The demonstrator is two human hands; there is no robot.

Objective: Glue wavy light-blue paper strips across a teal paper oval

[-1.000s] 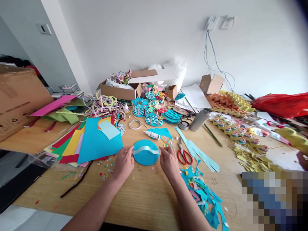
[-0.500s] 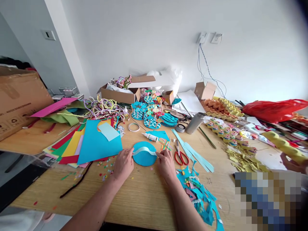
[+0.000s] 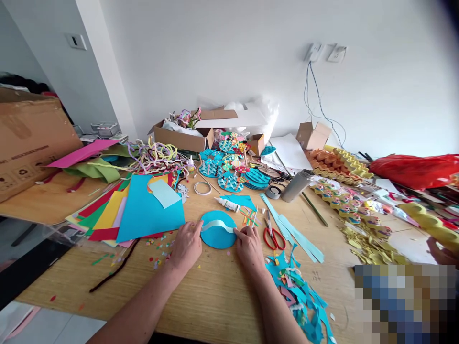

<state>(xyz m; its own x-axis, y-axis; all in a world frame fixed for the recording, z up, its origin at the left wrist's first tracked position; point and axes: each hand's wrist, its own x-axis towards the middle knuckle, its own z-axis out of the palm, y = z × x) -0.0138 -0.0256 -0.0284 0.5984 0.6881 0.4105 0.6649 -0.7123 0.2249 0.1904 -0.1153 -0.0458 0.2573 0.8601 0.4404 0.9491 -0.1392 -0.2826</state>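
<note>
Round blue foam disc [image 3: 218, 234], pale wavy paper strip [image 3: 217, 225] across it; left hand [image 3: 186, 246] and right hand [image 3: 249, 246] apparently pinch the strip's ends.

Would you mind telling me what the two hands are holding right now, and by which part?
Both grip the pale wavy strip lying across the blue disc: the left hand at its left end, the right hand at its right end.

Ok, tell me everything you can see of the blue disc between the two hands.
The blue disc is a round, flat cut-out, apparently foam or card, lying flat on the wooden table. A pale wavy strip crosses its upper part from edge to edge. The left hand touches the disc's left edge at the strip's end, and the right hand touches its right edge at the other end. A glue bottle lies just behind it.
</note>
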